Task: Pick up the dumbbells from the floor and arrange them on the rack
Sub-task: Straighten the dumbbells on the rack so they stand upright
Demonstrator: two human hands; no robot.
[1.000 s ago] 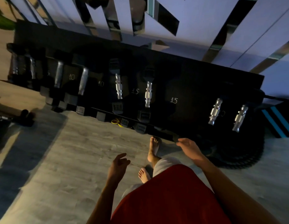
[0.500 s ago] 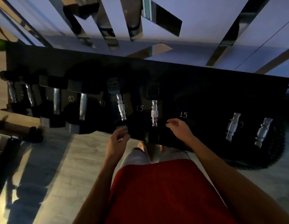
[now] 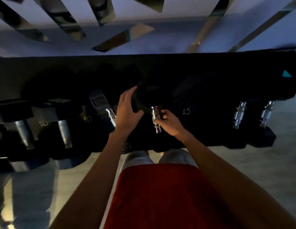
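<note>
Mostly done: dumbbells line the rack from nine to three o'clock; my right hand curls around a chrome handle, left hand spread wide.

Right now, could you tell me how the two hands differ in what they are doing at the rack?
The right hand is closed around the chrome handle of a dumbbell; the left hand grips no handle. The left hand's fingers are spread and reach higher, against that dumbbell's dark upper head; the right hand sits lower, fingers curled. Both hands are on the same dumbbell, beside the "15" mark.
</note>
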